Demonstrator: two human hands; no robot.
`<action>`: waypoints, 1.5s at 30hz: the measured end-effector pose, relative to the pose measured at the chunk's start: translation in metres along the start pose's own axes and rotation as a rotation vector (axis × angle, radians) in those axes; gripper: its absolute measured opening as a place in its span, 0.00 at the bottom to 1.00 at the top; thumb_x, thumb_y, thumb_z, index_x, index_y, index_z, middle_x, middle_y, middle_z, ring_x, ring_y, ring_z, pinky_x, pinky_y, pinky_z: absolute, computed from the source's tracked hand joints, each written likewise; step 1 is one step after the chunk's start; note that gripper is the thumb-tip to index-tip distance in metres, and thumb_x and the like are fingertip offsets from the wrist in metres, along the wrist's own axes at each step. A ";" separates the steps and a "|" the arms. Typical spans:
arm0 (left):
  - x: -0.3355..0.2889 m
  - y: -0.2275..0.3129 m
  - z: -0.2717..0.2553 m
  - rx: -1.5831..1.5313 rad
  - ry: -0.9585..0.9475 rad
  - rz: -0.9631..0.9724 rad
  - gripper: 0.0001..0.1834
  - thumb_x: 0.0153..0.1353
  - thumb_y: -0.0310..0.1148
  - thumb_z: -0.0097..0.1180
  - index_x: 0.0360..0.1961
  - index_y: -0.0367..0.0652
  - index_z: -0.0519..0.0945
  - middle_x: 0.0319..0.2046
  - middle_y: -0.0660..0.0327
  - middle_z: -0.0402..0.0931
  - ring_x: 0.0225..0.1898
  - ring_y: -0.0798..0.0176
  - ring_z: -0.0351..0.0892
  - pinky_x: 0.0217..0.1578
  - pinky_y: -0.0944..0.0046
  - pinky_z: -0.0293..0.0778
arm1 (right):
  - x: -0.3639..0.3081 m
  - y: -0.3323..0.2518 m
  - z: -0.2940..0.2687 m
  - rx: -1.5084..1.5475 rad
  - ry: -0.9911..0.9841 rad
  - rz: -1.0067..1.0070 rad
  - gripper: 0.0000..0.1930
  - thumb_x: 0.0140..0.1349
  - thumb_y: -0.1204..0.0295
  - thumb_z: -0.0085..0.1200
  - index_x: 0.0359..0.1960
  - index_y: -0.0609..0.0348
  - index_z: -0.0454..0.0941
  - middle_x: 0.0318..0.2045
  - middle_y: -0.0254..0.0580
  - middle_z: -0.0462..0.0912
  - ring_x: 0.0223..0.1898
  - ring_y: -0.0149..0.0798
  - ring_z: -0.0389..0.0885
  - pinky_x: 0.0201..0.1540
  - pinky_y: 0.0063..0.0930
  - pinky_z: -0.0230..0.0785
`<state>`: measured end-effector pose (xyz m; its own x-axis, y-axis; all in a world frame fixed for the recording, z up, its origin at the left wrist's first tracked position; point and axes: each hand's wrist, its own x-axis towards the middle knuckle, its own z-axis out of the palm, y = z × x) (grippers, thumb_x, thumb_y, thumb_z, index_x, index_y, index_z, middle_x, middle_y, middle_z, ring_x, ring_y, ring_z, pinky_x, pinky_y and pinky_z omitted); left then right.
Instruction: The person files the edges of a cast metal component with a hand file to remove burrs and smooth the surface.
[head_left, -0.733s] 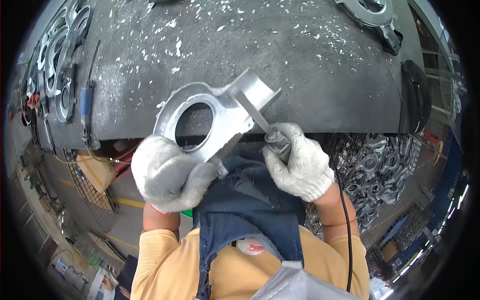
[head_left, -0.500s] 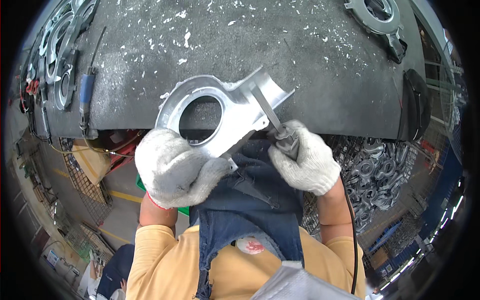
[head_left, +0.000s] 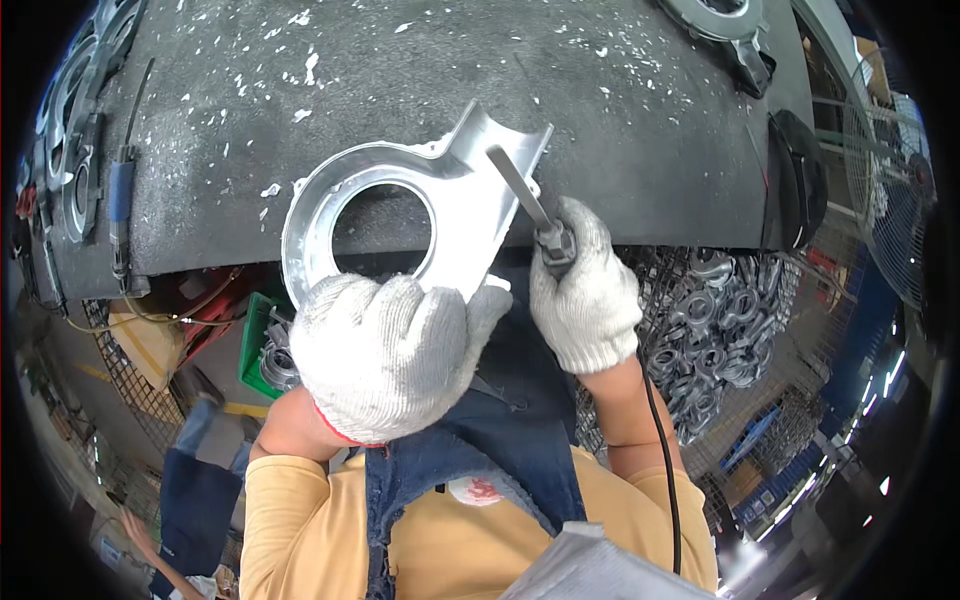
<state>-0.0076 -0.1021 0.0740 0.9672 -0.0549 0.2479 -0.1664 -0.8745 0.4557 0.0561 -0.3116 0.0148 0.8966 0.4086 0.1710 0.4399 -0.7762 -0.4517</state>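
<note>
A silvery cast metal part [head_left: 462, 205], with a large round opening and a trough-shaped end, overlaps the near edge of the dark workbench. My left hand [head_left: 390, 345], in a white knit glove, is closed over its near rim. My right hand [head_left: 590, 290], also gloved, grips a file tool [head_left: 518, 185] with a flat grey blade and a dark holder. The blade slants up and left over the part's trough end; whether it touches the metal I cannot tell. A black cable [head_left: 655, 420] trails down past my right forearm.
Several metal parts [head_left: 75, 130] and a blue-handled tool [head_left: 121, 190] lie on the bench [head_left: 620, 150] at left. Another casting [head_left: 740, 45] sits far right. Below the bench, a wire basket holds many castings [head_left: 710, 330]; a green crate [head_left: 250, 345] stands at left. A person [head_left: 195, 490] is lower left.
The view has shifted. The metal part has turned slightly, and my left hand has moved from its left side onto the near rim. The file's angle over the trough end has changed.
</note>
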 end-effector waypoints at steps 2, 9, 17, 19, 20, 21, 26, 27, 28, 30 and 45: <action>0.005 -0.001 0.003 0.045 -0.019 -0.005 0.19 0.58 0.34 0.79 0.19 0.53 0.78 0.16 0.63 0.68 0.16 0.54 0.69 0.21 0.52 0.64 | 0.007 0.006 0.000 -0.056 -0.032 -0.029 0.25 0.65 0.78 0.68 0.64 0.63 0.76 0.48 0.57 0.90 0.41 0.60 0.94 0.42 0.46 0.88; -0.001 -0.009 0.002 0.013 -0.020 0.035 0.18 0.57 0.37 0.79 0.22 0.54 0.77 0.18 0.67 0.66 0.16 0.59 0.70 0.20 0.57 0.65 | 0.007 -0.003 -0.008 0.043 -0.093 0.144 0.23 0.65 0.79 0.67 0.62 0.59 0.77 0.45 0.51 0.91 0.41 0.53 0.94 0.42 0.42 0.87; -0.007 -0.019 -0.009 0.016 -0.049 0.031 0.20 0.53 0.40 0.82 0.19 0.56 0.77 0.17 0.67 0.68 0.17 0.59 0.72 0.21 0.57 0.66 | 0.026 0.029 -0.023 0.550 -0.644 0.316 0.17 0.64 0.71 0.68 0.54 0.54 0.82 0.40 0.45 0.92 0.42 0.54 0.93 0.47 0.42 0.85; -0.010 -0.022 -0.010 0.000 -0.031 0.024 0.19 0.53 0.41 0.82 0.19 0.55 0.79 0.18 0.67 0.69 0.18 0.59 0.72 0.21 0.56 0.66 | 0.034 0.027 -0.034 0.682 -0.850 0.339 0.15 0.64 0.71 0.67 0.52 0.54 0.84 0.40 0.42 0.92 0.42 0.48 0.94 0.48 0.39 0.85; -0.012 -0.021 -0.011 -0.021 -0.009 0.011 0.18 0.52 0.41 0.83 0.20 0.55 0.80 0.18 0.67 0.71 0.18 0.58 0.73 0.22 0.56 0.67 | 0.030 0.025 -0.033 0.689 -0.853 0.337 0.15 0.64 0.71 0.67 0.52 0.54 0.84 0.40 0.42 0.92 0.42 0.48 0.94 0.48 0.39 0.85; -0.014 -0.020 -0.012 -0.014 -0.015 0.010 0.18 0.52 0.41 0.83 0.20 0.55 0.80 0.18 0.67 0.71 0.18 0.58 0.73 0.22 0.56 0.67 | 0.024 0.021 -0.031 0.670 -0.781 0.290 0.15 0.64 0.72 0.68 0.52 0.54 0.83 0.40 0.42 0.92 0.42 0.49 0.94 0.48 0.38 0.85; -0.003 -0.019 -0.020 -0.036 -0.028 -0.020 0.17 0.50 0.40 0.84 0.20 0.54 0.82 0.16 0.66 0.70 0.17 0.58 0.72 0.21 0.55 0.65 | 0.012 -0.017 -0.016 0.416 -0.446 0.204 0.15 0.65 0.73 0.68 0.51 0.52 0.81 0.36 0.48 0.91 0.37 0.53 0.93 0.41 0.42 0.87; -0.004 -0.021 -0.021 -0.026 -0.039 -0.015 0.17 0.50 0.40 0.84 0.20 0.54 0.82 0.16 0.66 0.70 0.17 0.58 0.72 0.21 0.55 0.65 | 0.009 -0.018 -0.015 0.431 -0.442 0.209 0.15 0.65 0.73 0.68 0.51 0.52 0.81 0.36 0.48 0.91 0.37 0.53 0.93 0.41 0.42 0.87; -0.004 -0.026 -0.021 -0.055 -0.014 -0.007 0.18 0.50 0.40 0.84 0.18 0.54 0.82 0.15 0.66 0.69 0.16 0.58 0.70 0.21 0.55 0.64 | 0.009 -0.017 -0.015 0.454 -0.453 0.103 0.14 0.65 0.73 0.68 0.51 0.51 0.80 0.36 0.46 0.91 0.35 0.52 0.93 0.40 0.41 0.87; -0.004 -0.029 -0.022 -0.072 0.006 0.009 0.19 0.50 0.40 0.84 0.17 0.53 0.81 0.14 0.65 0.67 0.15 0.58 0.69 0.20 0.55 0.62 | 0.010 -0.017 -0.017 0.486 -0.452 -0.003 0.14 0.65 0.73 0.68 0.50 0.51 0.80 0.35 0.45 0.91 0.34 0.52 0.93 0.38 0.41 0.87; -0.017 -0.041 -0.041 -0.445 -0.041 -0.386 0.34 0.29 0.33 0.94 0.40 0.34 0.87 0.28 0.60 0.88 0.34 0.67 0.88 0.35 0.65 0.80 | 0.035 -0.030 -0.002 0.496 -0.375 -0.029 0.14 0.62 0.72 0.67 0.49 0.56 0.82 0.37 0.47 0.90 0.38 0.53 0.93 0.41 0.44 0.87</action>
<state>-0.0255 -0.0449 0.0863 0.9790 0.2006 -0.0363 0.1432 -0.5494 0.8232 0.0738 -0.2749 0.0363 0.7658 0.6369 -0.0887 0.3071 -0.4833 -0.8198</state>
